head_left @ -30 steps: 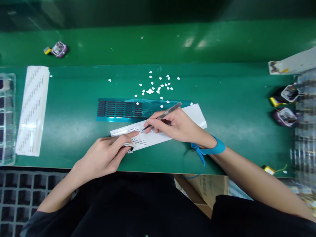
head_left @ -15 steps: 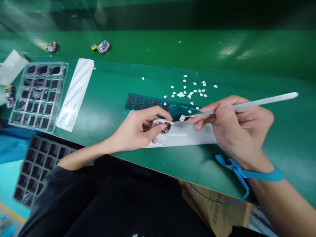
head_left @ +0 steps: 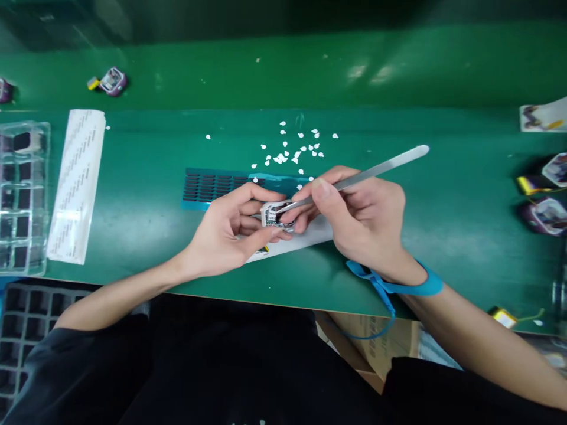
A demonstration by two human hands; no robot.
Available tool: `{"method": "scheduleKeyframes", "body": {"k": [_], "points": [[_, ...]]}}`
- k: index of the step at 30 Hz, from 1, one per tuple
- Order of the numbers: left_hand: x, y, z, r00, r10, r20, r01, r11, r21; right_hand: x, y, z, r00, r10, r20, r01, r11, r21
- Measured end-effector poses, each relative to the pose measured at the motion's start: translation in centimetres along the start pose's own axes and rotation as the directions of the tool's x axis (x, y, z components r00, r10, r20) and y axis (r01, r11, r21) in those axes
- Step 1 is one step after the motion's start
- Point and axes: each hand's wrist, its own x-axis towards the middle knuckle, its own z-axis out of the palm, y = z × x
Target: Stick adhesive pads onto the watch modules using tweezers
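Between the thumb and fingers of my left hand point(head_left: 234, 230) is a small white device housing point(head_left: 268, 208), its open side with the circuit parts facing up. My right hand point(head_left: 363, 212) grips metal tweezers point(head_left: 383, 167) like a pen. Their tips reach into the housing, where a small white printed label point(head_left: 272, 216) shows. I cannot tell whether the tips still pinch the label. Under both hands lies a white backing sheet point(head_left: 305, 243), partly covered by them. Just behind is a blue sheet with rows of black strips point(head_left: 212, 186).
Small white paper bits point(head_left: 281, 158) are scattered behind my hands. At left lie a printed white strip point(head_left: 77, 183) and a clear plastic tray point(head_left: 38, 200). Purple-cased devices point(head_left: 547, 215) sit at right, another point(head_left: 114, 81) at the back. A blue wrist strap point(head_left: 411, 287) circles my right wrist.
My right hand has brought the tweezers left, carrying the label from beside the housing into it. The view has shifted right, bringing devices at the right edge into sight.
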Motion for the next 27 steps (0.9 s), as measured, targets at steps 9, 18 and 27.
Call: {"method": "scheduleKeyframes", "body": {"k": [9, 18, 27], "points": [[-0.2, 0.1, 0.1, 1.0, -0.01, -0.005, 0.01, 1.0, -0.001, 0.1, -0.2, -0.1, 0.999, -0.021, 0.028, 0.024, 0.996, -0.086], [-0.1, 0.0, 0.1, 0.999, 0.013, -0.035, -0.014, 1.0, -0.021, -0.2, 0.3, 0.0, 0.977, -0.205, 0.06, 0.213, 0.962, -0.172], [0.2, 1.2, -3.4, 0.963, 0.266, 0.037, -0.244, 0.809, 0.535, 0.9, 0.5, -1.9, 0.956, -0.233, 0.178, 0.293, 0.799, -0.525]]}}
